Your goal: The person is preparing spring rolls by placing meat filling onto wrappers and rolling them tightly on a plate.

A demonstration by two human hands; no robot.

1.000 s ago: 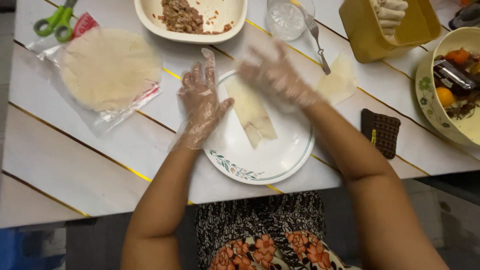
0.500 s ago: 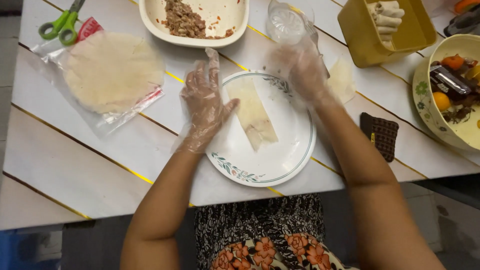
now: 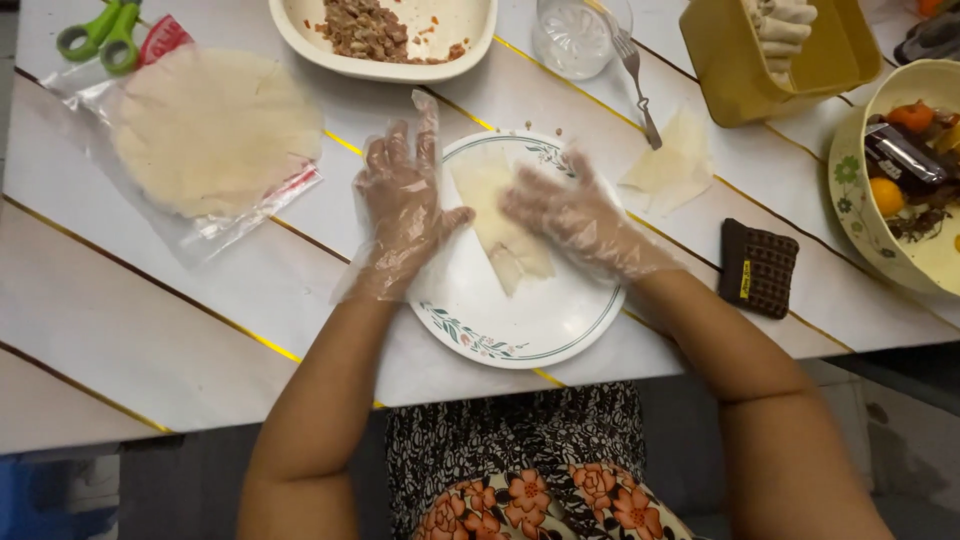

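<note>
Pastry strip (image 3: 503, 225) lies flat on plate (image 3: 520, 330), unfilled, no fold made yet; filling, folding judged still to do. L hand (image 3: 405, 205), gloved, fingers spread flat, thumb at strip's left edge, nothing gripped. R hand (image 3: 575, 215), gloved, fingers loosely open, laid on strip's right side, pressing not pinching. Finished rolls are seen in yellow tub (image 3: 725, 80); approx. 3, partly hidden.

Counts: 1 strip on plate, 1 spare cut piece (image 3: 672, 160), 1 wrapper stack (image 3: 215, 130), 1 filling dish (image 3: 385, 35), 1 fork (image 3: 636, 80), 1 scissors (image 3: 98, 40).

A white plank table with gold seams (image 3: 140, 330) carries a round floral-rimmed plate (image 3: 540, 325) near, a clear bag of flatbreads (image 3: 215, 130) left, a dark woven coaster (image 3: 757, 267) right, and a cream filling dish (image 3: 385, 35) far.
</note>
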